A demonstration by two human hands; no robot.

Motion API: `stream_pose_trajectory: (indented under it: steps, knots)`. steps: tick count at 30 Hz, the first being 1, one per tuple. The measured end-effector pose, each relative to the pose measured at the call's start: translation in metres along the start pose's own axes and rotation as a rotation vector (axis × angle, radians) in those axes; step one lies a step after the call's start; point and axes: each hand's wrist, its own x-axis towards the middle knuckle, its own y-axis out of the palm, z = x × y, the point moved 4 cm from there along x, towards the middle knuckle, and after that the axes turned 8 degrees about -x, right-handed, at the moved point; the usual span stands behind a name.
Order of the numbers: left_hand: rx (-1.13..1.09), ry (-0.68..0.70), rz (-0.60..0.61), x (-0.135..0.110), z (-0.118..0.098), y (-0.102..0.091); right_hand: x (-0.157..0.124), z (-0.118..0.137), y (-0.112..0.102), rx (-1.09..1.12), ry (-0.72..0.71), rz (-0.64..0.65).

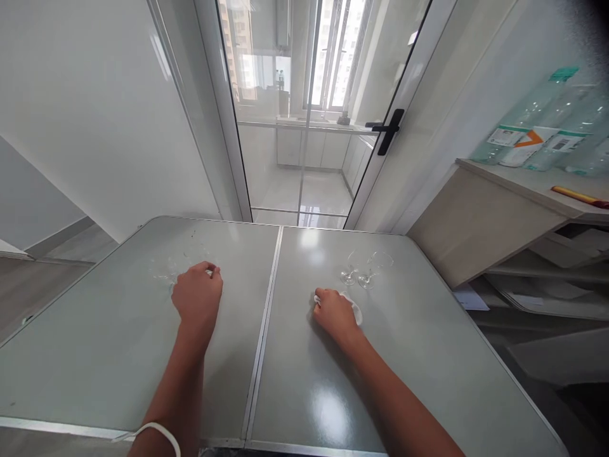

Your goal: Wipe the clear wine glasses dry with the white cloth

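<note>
My left hand is over the left half of the grey table, fingers curled in a pinch. A small pale glint shows between thumb and finger, but what they hold is hidden. Faint clear glassware stands just beyond and left of this hand, its outline hard to make out. On the right half, my right hand is closed on a crumpled white cloth pressed to the tabletop. Two clear stemmed glasses, a left one and a right one, stand close together just beyond it.
A metal seam divides the table. Behind it is a framed glass door with a black handle. At the right, a wooden shelf unit holds several clear plastic bottles. A white band circles my left forearm.
</note>
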Motion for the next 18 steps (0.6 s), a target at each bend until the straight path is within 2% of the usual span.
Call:
stream_pose_trajectory:
  steps: [2,4,9,11,13,15,18]
  knots:
    - [-0.028,0.116,-0.017,-0.006,-0.012,0.0,-0.001,0.003,-0.003,0.071,-0.051,-0.049]
    - [-0.107,0.292,0.012,-0.016,-0.031,0.006,-0.002,0.006,-0.005,0.205,-0.116,-0.092]
    - [-0.515,0.738,0.301,-0.062,-0.071,0.041,-0.003,0.012,-0.006,0.588,-0.175,-0.114]
    - [-0.65,0.85,0.29,-0.081,-0.078,0.05,-0.002,0.014,-0.006,0.683,-0.208,-0.117]
    - [-0.792,0.895,0.208,-0.096,-0.079,0.055,-0.001,0.016,-0.006,0.776,-0.242,-0.129]
    - [-0.957,0.85,0.151,-0.103,-0.078,0.059,0.001,0.016,-0.005,0.883,-0.249,-0.157]
    - [-1.195,0.596,0.156,-0.099,-0.074,0.072,0.004,0.016,-0.001,1.059,-0.19,-0.178]
